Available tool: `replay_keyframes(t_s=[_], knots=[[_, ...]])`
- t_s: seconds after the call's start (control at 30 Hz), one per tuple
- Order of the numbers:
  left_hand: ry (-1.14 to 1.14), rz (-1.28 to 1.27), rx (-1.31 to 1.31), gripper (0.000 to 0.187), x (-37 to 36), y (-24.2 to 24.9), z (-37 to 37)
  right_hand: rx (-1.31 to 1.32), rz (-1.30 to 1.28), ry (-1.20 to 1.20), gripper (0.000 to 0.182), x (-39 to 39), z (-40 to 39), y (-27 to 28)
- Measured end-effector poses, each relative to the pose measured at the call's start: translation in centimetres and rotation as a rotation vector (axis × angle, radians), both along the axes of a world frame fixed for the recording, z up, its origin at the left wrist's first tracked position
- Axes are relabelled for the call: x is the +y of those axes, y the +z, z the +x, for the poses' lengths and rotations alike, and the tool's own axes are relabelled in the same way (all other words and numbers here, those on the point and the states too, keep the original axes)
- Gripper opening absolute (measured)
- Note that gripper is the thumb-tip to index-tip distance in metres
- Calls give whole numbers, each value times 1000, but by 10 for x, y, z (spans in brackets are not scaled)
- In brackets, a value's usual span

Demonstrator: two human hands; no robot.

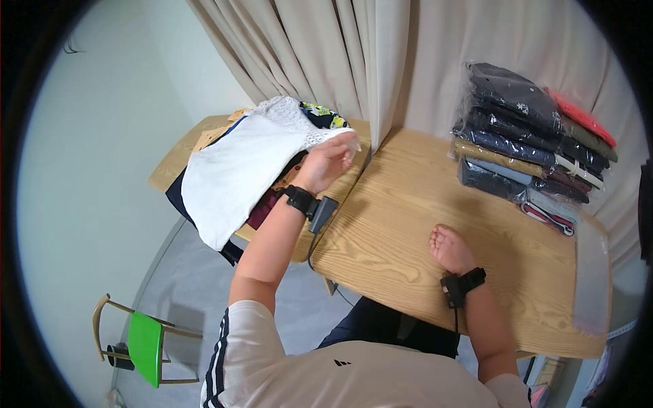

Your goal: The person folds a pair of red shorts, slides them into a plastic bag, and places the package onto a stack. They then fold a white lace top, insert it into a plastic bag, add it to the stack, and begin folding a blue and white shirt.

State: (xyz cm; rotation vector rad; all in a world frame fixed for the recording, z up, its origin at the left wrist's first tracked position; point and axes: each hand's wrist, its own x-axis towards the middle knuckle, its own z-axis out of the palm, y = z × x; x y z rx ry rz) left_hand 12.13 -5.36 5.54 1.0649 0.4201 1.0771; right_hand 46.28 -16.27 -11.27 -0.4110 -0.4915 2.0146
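My left hand (330,163) reaches out to the left with its fingers closed on the edge of a white top (238,166). The top has a lace-like upper part and lies spread over a pile of clothes. A bit of its thin fabric shows at my fingertips. My right hand (450,249) rests above the wooden table (388,224), curled into a loose fist with nothing visible in it. Both wrists wear black straps with small cabled devices.
Folded clothes in clear bags (520,129) are stacked at the back right. A clear plastic sheet (592,285) lies at the right edge. A second table (173,153) bears the clothes pile. A green chair (145,347) stands lower left; curtains (306,54) hang behind.
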Motion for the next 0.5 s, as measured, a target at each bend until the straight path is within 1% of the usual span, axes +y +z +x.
replay_keyframes(t_s=[0.03, 0.07, 0.1, 0.13, 0.17, 0.23, 0.3, 0.37, 0.4, 0.43, 0.47, 0.5], knots=[[-69, 38, 0, 40, -12, 5, 10, -25, 63, -10, 29, -2, -2, 2], [-69, 26, 22, 40, -27, 9, 20, -23, 61, -10, 29, -6, -4, 3], [-70, 15, 44, 40, -48, 18, 33, -143, 47, -35, 37, -16, -14, 24], [-144, 10, 29, 40, -65, 19, 45, -262, 33, -58, 45, -23, -22, 40], [-217, 3, 13, 41, -82, 17, 56, -262, 30, -57, 45, -25, -27, 47], [-410, 34, 16, 42, -116, 6, 74, -223, -103, -8, 50, -27, -32, 56], [-525, 79, 44, 41, -166, 7, 95, -201, -68, -21, 49, -28, -36, 61], [-712, 182, 160, 39, -187, -18, 102, -156, 15, -48, 47, -28, -37, 64], [-826, 167, 168, 38, -198, -24, 102, -134, 56, -62, 47, -30, -39, 65], [-885, 151, 223, 38, -206, -29, 101, -112, 95, -75, 46, -36, -45, 74], [-892, 176, 252, 37, -207, -33, 97, -228, 81, -20, 42, -48, -42, 88], [-898, 201, 281, 35, -207, -40, 90, -230, 69, -18, 42, -45, -36, 81]])
